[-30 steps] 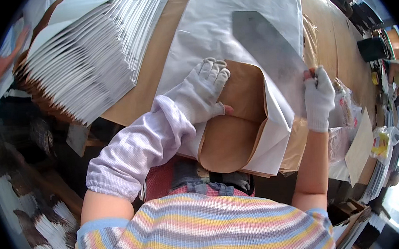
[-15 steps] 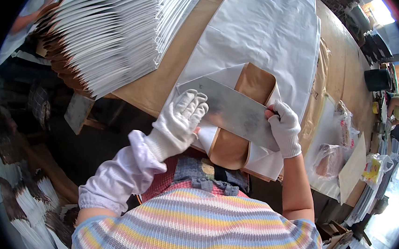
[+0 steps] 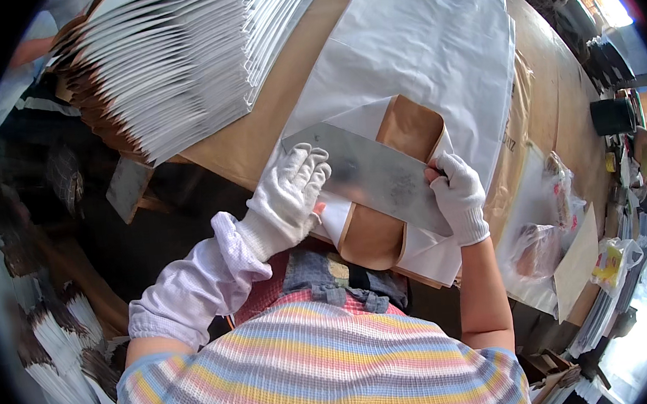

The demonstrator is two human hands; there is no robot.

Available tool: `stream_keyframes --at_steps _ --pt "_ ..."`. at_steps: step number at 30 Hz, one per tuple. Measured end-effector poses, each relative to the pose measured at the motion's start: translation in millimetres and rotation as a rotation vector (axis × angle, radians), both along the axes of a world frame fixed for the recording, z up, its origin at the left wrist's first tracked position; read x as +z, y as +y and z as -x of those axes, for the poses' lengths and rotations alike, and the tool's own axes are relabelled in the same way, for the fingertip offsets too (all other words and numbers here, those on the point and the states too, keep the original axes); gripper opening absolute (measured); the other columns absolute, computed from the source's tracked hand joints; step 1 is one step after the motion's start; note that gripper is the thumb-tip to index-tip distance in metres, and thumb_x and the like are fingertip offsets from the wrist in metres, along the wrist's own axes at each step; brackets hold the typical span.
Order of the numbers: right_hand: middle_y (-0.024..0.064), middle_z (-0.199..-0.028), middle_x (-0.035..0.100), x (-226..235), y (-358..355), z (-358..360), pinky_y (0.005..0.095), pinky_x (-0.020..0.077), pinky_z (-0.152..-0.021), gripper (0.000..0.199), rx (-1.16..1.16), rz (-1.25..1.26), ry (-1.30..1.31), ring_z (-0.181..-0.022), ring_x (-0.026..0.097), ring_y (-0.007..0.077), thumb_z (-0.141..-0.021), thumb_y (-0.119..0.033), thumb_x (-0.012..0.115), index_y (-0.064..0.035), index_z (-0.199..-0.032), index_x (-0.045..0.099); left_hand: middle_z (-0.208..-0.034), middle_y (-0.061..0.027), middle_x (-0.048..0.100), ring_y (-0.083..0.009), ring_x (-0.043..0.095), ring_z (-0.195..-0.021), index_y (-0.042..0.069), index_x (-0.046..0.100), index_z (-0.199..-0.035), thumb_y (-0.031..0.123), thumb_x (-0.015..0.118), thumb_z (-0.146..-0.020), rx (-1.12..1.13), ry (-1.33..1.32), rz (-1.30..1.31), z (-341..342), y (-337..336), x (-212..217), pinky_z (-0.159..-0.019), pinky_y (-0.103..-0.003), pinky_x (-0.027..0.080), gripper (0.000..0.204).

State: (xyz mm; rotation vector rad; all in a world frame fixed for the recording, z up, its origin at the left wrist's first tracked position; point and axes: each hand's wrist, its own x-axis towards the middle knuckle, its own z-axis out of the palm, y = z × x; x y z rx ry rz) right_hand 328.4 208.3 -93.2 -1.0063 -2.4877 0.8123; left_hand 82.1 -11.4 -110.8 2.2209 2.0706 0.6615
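Note:
A flat grey metal plate (image 3: 371,179) lies slantwise across the folded-open end of a white paper bag (image 3: 434,250). The bag's brown inside shows as two rounded folds, the far fold (image 3: 411,128) beyond the plate and the near fold (image 3: 372,235) on my side. My right hand (image 3: 458,197), in a white glove with bare fingertips showing, pinches the plate's right end. At the plate's left end, my left hand (image 3: 296,193) has its gloved fingers stretched out, with a bare thumb tip near the bag's edge. Part of the plate's left end is hidden by it.
More flat white bags (image 3: 432,34) lie beneath and beyond on the brown-covered table (image 3: 550,93). A tall fanned stack of white bags (image 3: 176,62) stands at the far left. Clear plastic bags (image 3: 536,250) and a board (image 3: 576,266) are at the right. Another person's arm (image 3: 30,50) shows far left.
The whole view has shifted slightly. Both hands, the plate and the bag keep nearly the same places relative to each other; my right hand still grips the plate.

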Motion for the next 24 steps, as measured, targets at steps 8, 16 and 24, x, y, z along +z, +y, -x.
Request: stream_keyframes --at_steps 8,16,24 --pt "0.0089 -0.105 0.062 -25.0 -12.5 -5.1 0.0462 0.0472 -0.086 0.024 0.116 -0.604 -0.184 -0.106 0.061 0.0307 -0.081 -0.014 0.068 -0.0092 -0.105 0.066 -0.143 -0.0275 0.056 -0.0483 0.049 -0.139 -0.007 0.054 -0.141 0.015 0.066 -0.081 -0.044 0.133 -0.003 1.0 -0.9 -10.7 -0.11 -0.055 0.043 0.064" --pt "0.0157 -0.156 0.047 -14.9 -44.0 -12.4 0.056 0.0204 -0.127 0.078 0.192 -0.352 -0.168 -0.147 0.039 0.0348 -0.08 -0.053 0.075 -0.0059 -0.14 0.06 -0.154 -0.0268 0.047 -0.0482 0.038 -0.146 0.001 0.055 -0.145 0.008 0.065 -0.087 -0.044 0.166 0.192 -12.5 2.6 11.1 -0.121 -0.052 0.034 0.06" --pt "0.015 -0.139 0.063 -12.6 -36.1 -12.6 0.0546 0.0325 -0.123 0.041 0.195 -0.199 0.16 -0.136 0.053 0.036 -0.072 -0.019 0.078 -0.0047 -0.11 0.073 -0.138 -0.025 0.057 -0.0414 0.059 -0.121 -0.008 0.059 -0.127 0.011 0.075 -0.062 -0.212 0.125 0.25 -6.5 23.7 38.4 -0.104 -0.048 0.05 0.069"
